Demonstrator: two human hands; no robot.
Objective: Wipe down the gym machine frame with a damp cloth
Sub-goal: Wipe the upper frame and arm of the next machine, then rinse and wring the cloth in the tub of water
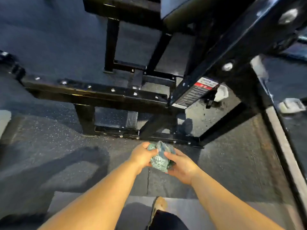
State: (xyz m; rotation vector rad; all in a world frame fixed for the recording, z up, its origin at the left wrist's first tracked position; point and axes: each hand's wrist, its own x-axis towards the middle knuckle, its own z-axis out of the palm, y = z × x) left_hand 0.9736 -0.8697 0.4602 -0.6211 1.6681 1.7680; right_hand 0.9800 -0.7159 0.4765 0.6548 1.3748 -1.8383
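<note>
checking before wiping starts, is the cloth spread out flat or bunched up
Bunched up: the green cloth sits crumpled in a wad, gripped between the left hand and right hand.

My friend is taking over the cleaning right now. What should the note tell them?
Left hand: grips the bunched green cloth from one side.
Right hand: grips the same cloth from the other side.
Cloth: held up above the floor, apart from the black machine frame.
Done: the cloth is in hand. Whether any bar has been wiped cannot be told.
Left: bring the cloth to the frame and wipe its bars.
</note>
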